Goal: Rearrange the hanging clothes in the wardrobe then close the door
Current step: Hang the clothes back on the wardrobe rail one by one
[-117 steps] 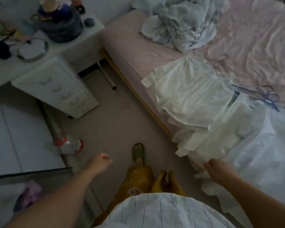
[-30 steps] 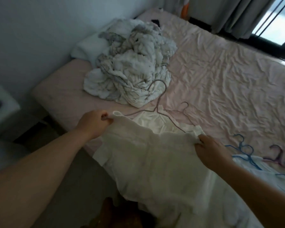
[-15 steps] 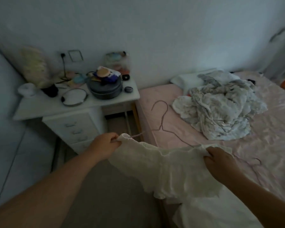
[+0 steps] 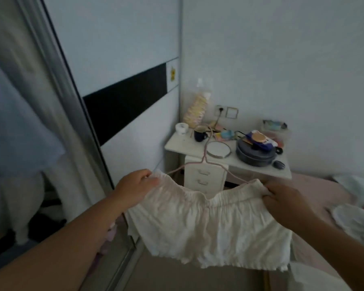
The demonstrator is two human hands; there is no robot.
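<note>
Two hands hold a white garment (image 4: 208, 225) by its gathered top edge, left hand (image 4: 135, 185) and right hand (image 4: 286, 202) each pinching a corner. Its pink hanger (image 4: 206, 158) points up. Open wardrobe (image 4: 25, 143) lies left, nearer the left hand; long axis left-right.

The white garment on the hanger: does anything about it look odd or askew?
Yes. The white garment sags in the middle between the left hand and right hand, and the pink hanger tilts, its hook leaning left.

Cream-white garment (image 4: 208, 223), pale pink hanger (image 4: 206, 156)
</note>
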